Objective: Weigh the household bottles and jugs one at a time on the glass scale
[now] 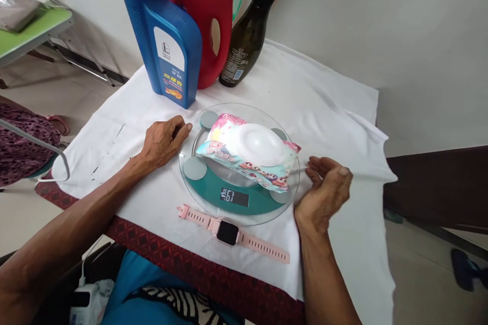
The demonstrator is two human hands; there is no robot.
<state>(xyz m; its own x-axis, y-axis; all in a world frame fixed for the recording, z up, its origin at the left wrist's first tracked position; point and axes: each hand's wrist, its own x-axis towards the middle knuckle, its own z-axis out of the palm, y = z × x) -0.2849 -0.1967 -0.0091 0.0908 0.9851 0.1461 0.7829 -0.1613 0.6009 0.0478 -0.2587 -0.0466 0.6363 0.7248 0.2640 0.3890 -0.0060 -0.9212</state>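
A pack of wet wipes (261, 144) with a white lid lies on a round glass scale (194, 198), whose display shows digits. At the scale's left edge my left hand (163, 141) rests on the cloth in a loose fist, with nothing visible in it. To the right of the scale, my right hand (328, 190) lies on its side, palm toward the pack. Its fingers are half curled, apart and hold nothing. A pink smartwatch (227, 232) with its strap laid out sits just in front of the scale, between my forearms.
Behind the scale stand a blue oil bottle (171, 56), a red jug (209, 15) and a dark pump bottle (247, 35). A white cloth (335, 127) covers the table. A green table (34, 33) is at far left, with part of a person's patterned clothing (23, 147) below.
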